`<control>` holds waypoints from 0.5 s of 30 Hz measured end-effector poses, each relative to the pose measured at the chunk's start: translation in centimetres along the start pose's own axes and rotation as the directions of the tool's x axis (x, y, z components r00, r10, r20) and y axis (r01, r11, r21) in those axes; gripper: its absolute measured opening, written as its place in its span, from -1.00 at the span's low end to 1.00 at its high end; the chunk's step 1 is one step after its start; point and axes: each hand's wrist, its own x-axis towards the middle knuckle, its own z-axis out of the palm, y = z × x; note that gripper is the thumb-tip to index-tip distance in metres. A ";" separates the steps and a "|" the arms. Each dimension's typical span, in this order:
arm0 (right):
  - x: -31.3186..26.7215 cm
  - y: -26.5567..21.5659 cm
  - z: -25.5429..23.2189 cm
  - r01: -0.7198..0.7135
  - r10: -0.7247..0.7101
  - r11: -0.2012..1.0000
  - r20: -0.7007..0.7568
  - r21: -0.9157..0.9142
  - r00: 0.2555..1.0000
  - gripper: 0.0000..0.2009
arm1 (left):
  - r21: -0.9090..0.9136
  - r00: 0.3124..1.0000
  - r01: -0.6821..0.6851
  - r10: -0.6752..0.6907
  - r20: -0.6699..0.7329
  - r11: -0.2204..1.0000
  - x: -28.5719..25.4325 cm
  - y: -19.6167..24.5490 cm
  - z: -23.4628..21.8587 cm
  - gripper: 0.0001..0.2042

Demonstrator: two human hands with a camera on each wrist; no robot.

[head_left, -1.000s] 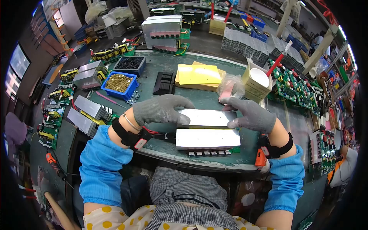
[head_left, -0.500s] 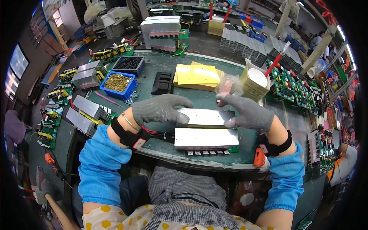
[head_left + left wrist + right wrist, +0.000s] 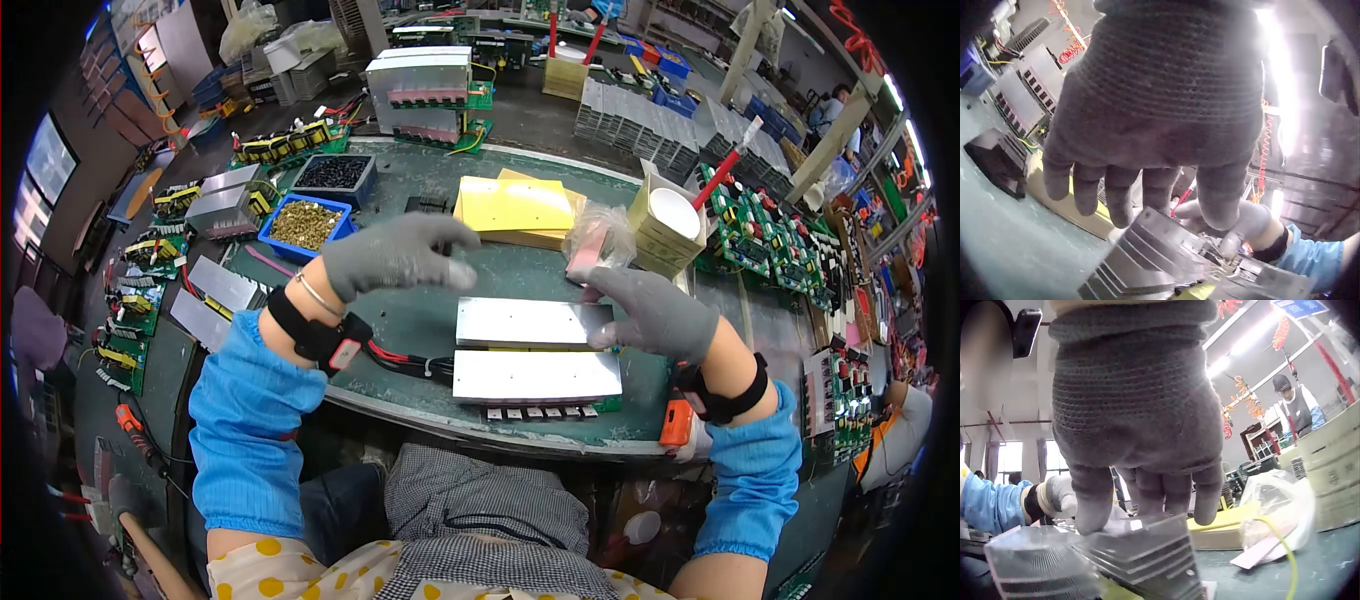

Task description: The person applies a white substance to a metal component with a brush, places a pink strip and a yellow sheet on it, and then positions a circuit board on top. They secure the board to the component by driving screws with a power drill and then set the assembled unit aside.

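Right fingers (image 3: 612, 281) astride far silver block (image 3: 525, 322), left fingers (image 3: 452, 237) clear

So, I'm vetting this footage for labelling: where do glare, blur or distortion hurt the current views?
Head: fisheye bending within black edges, pale sheen on the far metal block; left wrist: ceiling light burns white beside the left hand; right wrist: windows wash out, and the near metal block looks hazy.
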 end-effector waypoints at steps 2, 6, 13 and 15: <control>-0.3 0.2 0.5 0.007 -0.007 1.000 -0.064 -0.001 0.998 -0.28 | 0.145 0.990 -0.001 0.021 -0.136 0.989 1.8 -0.4 -1.2 -0.30; -0.4 -0.1 0.5 0.016 -0.023 0.998 -0.104 -0.067 0.994 -0.29 | 0.638 0.962 0.096 0.092 -0.255 0.764 6.7 -0.3 -2.0 -0.04; -0.7 0.6 1.1 0.066 -0.079 0.994 -0.144 -0.092 0.986 -0.33 | 0.731 0.969 0.235 -0.094 -0.229 0.641 9.9 -0.5 -1.6 0.20; -0.7 0.7 1.2 0.066 -0.078 0.994 -0.146 -0.086 0.986 -0.34 | 0.704 0.967 0.236 -0.088 -0.240 0.669 9.9 -0.7 -1.8 0.21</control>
